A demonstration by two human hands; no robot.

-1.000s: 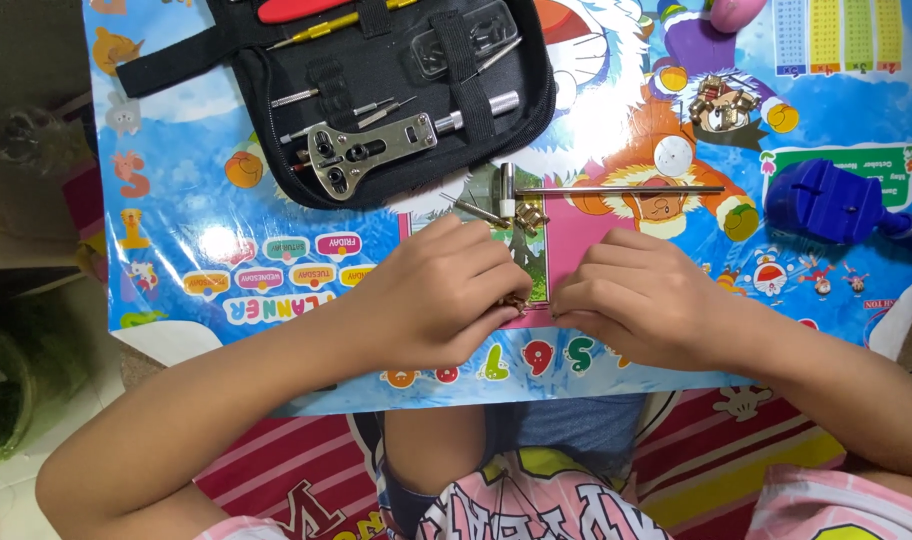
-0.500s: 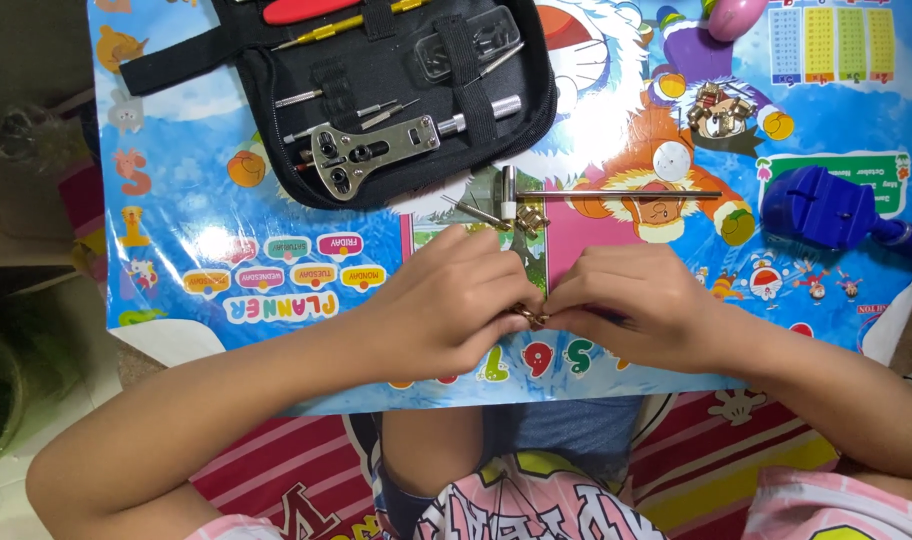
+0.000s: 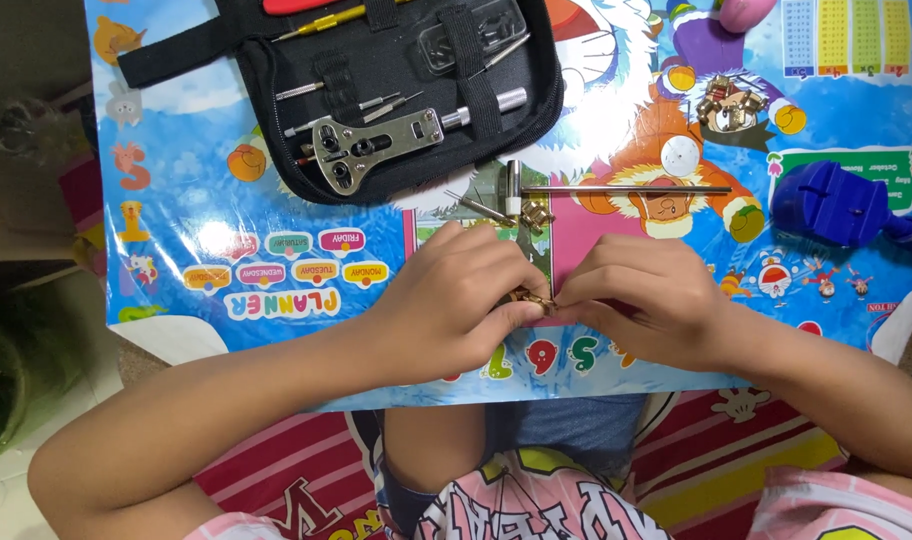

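**Two hands pinched on small gold piece, bench centre**

Both hands meeting at near edge of bench [image 3: 176, 240], over bright cartoon mat. Left hand [image 3: 451, 300] curled, fingers [image 3: 511, 312] closed tight on small gold metal piece [image 3: 532, 298]. Right hand [image 3: 641, 305] closed on same piece from other side, fingertips touching left's. Piece mostly hidden between fingers; exact kind not clear.

Just beyond hands: small hammer [image 3: 616, 189] lying flat, thin shaft pointing right, head beside few loose gold links [image 3: 537, 215] and a slim metal pin tool [image 3: 476, 207].

Farther back, left of centre: black tool case [image 3: 376, 90] lying open, with steel case-opener wrench [image 3: 376, 145] strapped inside, small screwdrivers beside it.

Far right: blue plastic holder block [image 3: 841, 203], well apart from hands. Back right: gold watch [image 3: 728, 103] resting on mat, white disc [image 3: 680, 156] near it.

Below bench edge: lap, denim and pink printed top in view
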